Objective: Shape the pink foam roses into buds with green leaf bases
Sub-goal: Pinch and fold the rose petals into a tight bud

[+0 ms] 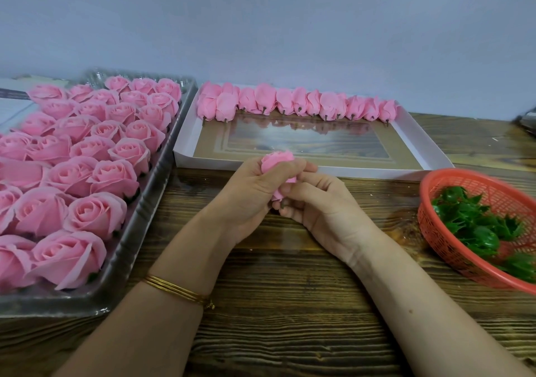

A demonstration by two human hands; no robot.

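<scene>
Rose [277,159] gripped by left hand [249,191] and right hand [319,202].

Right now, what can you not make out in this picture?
- Head view, rose: its base is covered by the left hand and right hand.
- Head view, tray of open roses: cut by the left edge.
- Head view, red basket: cut by the right edge.

Both forearms bare, no sleeves. Left wrist: thin gold bangles [177,289], stacked, small clasp or charm at one end.
</scene>
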